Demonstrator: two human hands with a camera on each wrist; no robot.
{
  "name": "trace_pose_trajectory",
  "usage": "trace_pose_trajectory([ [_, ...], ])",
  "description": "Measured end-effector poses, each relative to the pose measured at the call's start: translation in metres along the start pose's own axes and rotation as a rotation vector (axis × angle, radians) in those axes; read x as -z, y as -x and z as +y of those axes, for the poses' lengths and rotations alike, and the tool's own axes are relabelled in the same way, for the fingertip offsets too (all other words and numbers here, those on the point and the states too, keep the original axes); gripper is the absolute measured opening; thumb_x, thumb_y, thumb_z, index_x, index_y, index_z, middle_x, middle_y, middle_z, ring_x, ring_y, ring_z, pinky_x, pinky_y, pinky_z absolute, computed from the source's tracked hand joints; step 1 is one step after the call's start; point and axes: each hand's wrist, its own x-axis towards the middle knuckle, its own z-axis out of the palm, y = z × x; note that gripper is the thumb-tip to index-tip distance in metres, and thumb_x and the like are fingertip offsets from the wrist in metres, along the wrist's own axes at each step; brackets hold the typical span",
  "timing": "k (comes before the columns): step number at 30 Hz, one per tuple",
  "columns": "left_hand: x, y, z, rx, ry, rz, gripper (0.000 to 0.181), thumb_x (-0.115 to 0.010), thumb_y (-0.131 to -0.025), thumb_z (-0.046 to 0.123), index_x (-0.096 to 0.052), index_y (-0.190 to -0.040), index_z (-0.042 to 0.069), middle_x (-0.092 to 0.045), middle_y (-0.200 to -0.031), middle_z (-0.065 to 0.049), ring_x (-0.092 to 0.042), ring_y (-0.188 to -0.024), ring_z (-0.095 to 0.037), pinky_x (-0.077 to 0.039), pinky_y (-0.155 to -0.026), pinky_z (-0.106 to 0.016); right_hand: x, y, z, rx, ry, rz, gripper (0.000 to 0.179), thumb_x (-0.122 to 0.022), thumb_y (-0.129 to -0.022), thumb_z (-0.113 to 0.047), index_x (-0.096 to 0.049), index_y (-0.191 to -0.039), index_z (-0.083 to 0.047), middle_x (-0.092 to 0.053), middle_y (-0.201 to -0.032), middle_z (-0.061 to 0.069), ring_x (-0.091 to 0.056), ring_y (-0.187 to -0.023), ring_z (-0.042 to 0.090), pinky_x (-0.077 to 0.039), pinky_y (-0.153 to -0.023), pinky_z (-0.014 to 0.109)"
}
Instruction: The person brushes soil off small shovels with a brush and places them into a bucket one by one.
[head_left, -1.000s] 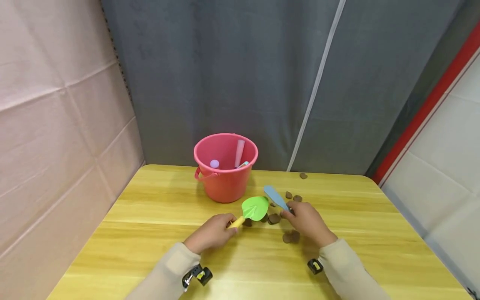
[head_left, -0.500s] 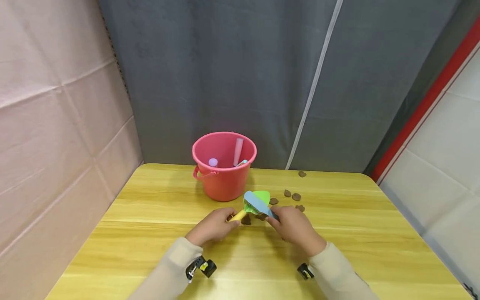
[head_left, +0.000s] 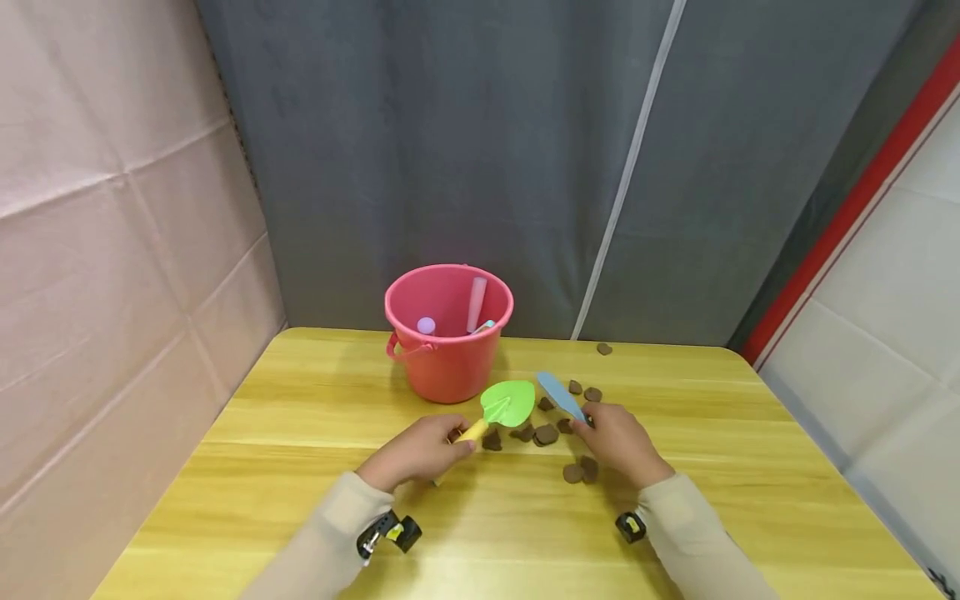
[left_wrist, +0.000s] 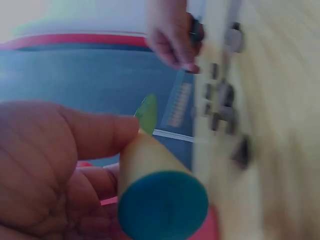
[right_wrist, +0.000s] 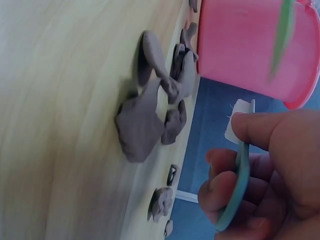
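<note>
My left hand (head_left: 420, 451) grips the yellow handle of a toy shovel (head_left: 507, 403), whose green heart-shaped blade is held above the table. In the left wrist view the handle's blue-green end (left_wrist: 162, 207) faces the camera. My right hand (head_left: 619, 444) holds a light-blue brush (head_left: 558, 394) by its handle, to the right of the blade and apart from it. Pale bristles (right_wrist: 237, 121) show in the right wrist view, under the thumb. Several brown clay-like pieces (head_left: 546, 435) lie on the table around and between the two tools; the right wrist view shows some pieces (right_wrist: 140, 125) up close.
A pink bucket (head_left: 452, 371) stands behind the shovel, with a pink stick-like piece (head_left: 477, 305), a purple knob (head_left: 426, 326) and a light-blue item inside. A lone brown piece (head_left: 604, 348) lies near the table's back edge. A grey curtain (head_left: 480, 167) hangs behind the wooden table (head_left: 300, 400).
Half a second ago the brush lay across the shovel blade; it has since swung back to the right, uncovering the blade and brown pieces. The left hand has shifted slightly left.
</note>
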Motion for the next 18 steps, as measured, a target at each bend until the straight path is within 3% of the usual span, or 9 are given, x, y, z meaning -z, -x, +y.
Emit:
trace_pose_trajectory([
  [6, 0.043, 0.013, 0.036, -0.133, -0.021, 0.024, 0.014, -0.064, -0.097, 0.019, -0.063, -0.106, 0.008, -0.057, -0.081, -0.001, -0.053, -0.066, -0.015, -0.048, -0.060, -0.032, 0.005, 0.006, 0.003, -0.002, -0.015, 0.011, 0.025, -0.063, -0.098, -0.020, -0.054, -0.076, -0.012, -0.043, -0.060, 0.000, -0.036, -0.049, 0.011, -0.030, -0.046, 0.025],
  [9, 0.075, 0.014, 0.056, -0.137, -0.037, 0.064, 0.015, -0.063, -0.097, 0.019, -0.063, -0.108, 0.008, -0.056, -0.078, -0.003, -0.052, -0.061, -0.016, -0.048, -0.058, -0.032, 0.006, 0.008, 0.002, -0.001, -0.024, 0.017, 0.025, -0.064, -0.097, -0.020, -0.054, -0.076, -0.012, -0.043, -0.060, 0.000, -0.036, -0.049, 0.011, -0.029, -0.046, 0.025],
  [13, 0.119, 0.004, 0.070, -0.051, -0.109, 0.170, 0.023, -0.059, -0.099, 0.023, -0.062, -0.114, 0.006, -0.059, -0.084, -0.008, -0.054, -0.064, -0.020, -0.048, -0.059, -0.033, 0.005, 0.012, 0.003, 0.001, -0.046, 0.019, 0.023, -0.064, -0.097, -0.018, -0.054, -0.077, -0.012, -0.043, -0.060, 0.000, -0.036, -0.050, 0.011, -0.029, -0.046, 0.025],
  [18, 0.157, -0.021, 0.062, 0.115, -0.177, 0.296, 0.029, -0.061, -0.095, 0.026, -0.060, -0.113, 0.004, -0.062, -0.100, -0.012, -0.060, -0.081, -0.026, -0.053, -0.069, -0.035, 0.002, 0.015, 0.005, 0.000, -0.059, 0.015, 0.024, -0.065, -0.097, -0.019, -0.054, -0.076, -0.013, -0.043, -0.059, -0.002, -0.034, -0.048, 0.010, -0.028, -0.045, 0.024],
])
